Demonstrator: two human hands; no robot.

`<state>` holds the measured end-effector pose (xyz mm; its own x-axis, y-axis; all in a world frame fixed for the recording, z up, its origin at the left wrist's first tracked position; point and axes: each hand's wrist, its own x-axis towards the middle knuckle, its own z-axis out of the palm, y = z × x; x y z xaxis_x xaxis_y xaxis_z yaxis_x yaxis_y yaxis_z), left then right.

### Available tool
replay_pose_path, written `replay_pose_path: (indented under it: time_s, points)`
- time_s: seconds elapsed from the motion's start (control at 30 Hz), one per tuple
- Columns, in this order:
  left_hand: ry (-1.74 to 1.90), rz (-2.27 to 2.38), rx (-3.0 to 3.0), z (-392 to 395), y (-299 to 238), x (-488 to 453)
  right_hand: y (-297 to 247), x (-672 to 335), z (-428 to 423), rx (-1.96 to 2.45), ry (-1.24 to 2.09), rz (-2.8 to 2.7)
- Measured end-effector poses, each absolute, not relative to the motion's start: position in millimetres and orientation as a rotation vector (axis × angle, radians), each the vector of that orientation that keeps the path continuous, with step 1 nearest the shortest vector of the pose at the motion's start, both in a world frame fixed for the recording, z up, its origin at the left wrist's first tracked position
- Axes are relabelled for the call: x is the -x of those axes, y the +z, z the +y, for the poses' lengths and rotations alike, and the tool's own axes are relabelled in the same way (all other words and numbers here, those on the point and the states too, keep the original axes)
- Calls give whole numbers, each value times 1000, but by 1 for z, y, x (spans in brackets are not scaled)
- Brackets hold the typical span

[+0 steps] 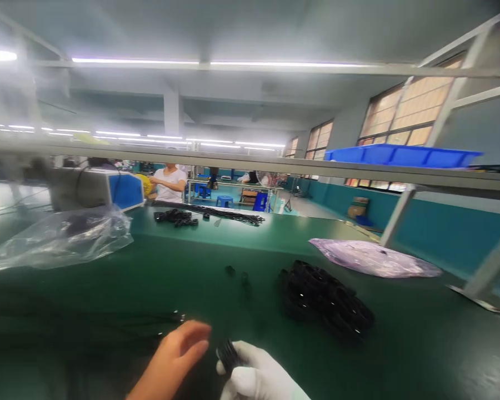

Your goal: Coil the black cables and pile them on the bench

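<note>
My right hand (260,371), in a white glove, grips a small bundle of black cable (228,355) between thumb and fingers at the bottom middle. Just left of it is my bare left hand (182,349), its thumb apart from the curved fingers and nothing visible between them. Beyond the left hand lie loose black cables with shiny metal ends (179,316), blurred along the green tabletop (183,278). A large heap of coiled black cables (325,300) rests to the right of my hands. Two small dark pieces (237,275) lie ahead.
A clear plastic bag (66,236) and a blue-and-white machine (125,190) stand left. More black cables (175,217) lie at the back. A flat plastic bag (370,257) is at right, below a shelf holding a blue tray (400,156). Another person (170,183) sits beyond.
</note>
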<state>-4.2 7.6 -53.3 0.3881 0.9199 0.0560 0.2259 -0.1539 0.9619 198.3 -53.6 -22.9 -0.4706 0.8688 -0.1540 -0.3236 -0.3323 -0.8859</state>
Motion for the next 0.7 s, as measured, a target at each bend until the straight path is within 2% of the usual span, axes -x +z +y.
replay_pose_path:
  time_s: [0.17, 0.3, 0.4, 0.6, 0.7]
  points:
    - [893, 1052, -1602, 15, -73, 2, -6, -217, -49, 939, 1646, -968]
    - [1109, 1028, -1650, -2, -47, -24, -5, -214, -52, 739, 1810, -958]
    - [1193, 1005, -1764, -12, -32, -40, -12, -202, -53, 746, 1897, -973]
    - [1349, 1067, -1878, -18, -42, -39, -15, -180, -55, 844, 1870, -1051]
    - [1313, 1057, -1897, -20, -44, -37, -11, -176, -63, 859, 1836, -1047]
